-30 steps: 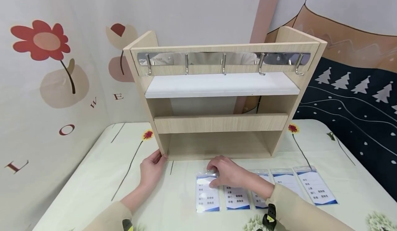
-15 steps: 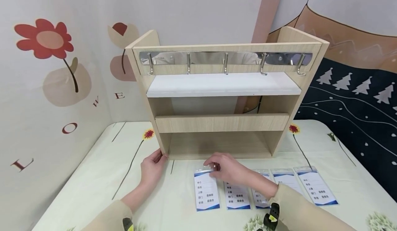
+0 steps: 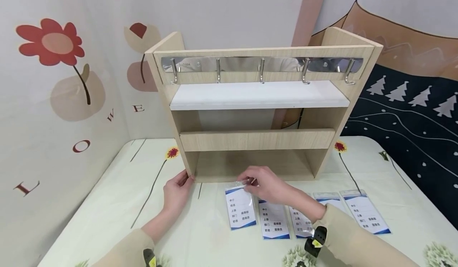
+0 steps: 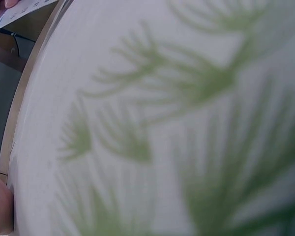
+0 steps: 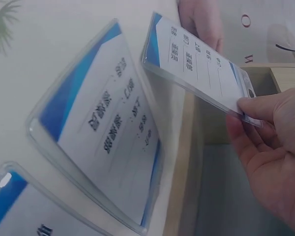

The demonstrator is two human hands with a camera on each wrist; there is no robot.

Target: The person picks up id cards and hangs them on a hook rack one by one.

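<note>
A wide counter (image 3: 107, 203), covered in a pale cream cloth printed with flower stems, fills the lower part of the head view. At its back edge stands a light wooden shelf unit (image 3: 262, 139) with a white middle shelf and an open bottom compartment. Across its top front runs a shiny metal rail with five hooks (image 3: 262, 66), all bare.

In front of the shelf lies a row of clear plastic badge holders with white and blue printed cards (image 3: 307, 221), side by side on the cloth (four appear to lie flat, though the right sleeve hides part of the row).

The left hand (image 3: 177, 191) rests against the lower left corner of the shelf unit, its fingers curled round the front edge of the side panel as if steadying it. The left wrist view shows only blurred cloth.

The right hand (image 3: 269, 185) is just in front of the open bottom compartment. Its thumb and fingers (image 5: 258, 110) pinch the top slotted edge of one clear plastic badge holder with a white and blue card (image 3: 241, 207), the leftmost of the set. This badge is raised off the counter, hanging tilted from the pinch, near the shelf's base.

The step in hand looks like lifting a badge away from the row. Judging by the bare hooks above, the next move likely calls for raising it and threading its small slot over a hook, which needs careful aim.
</note>
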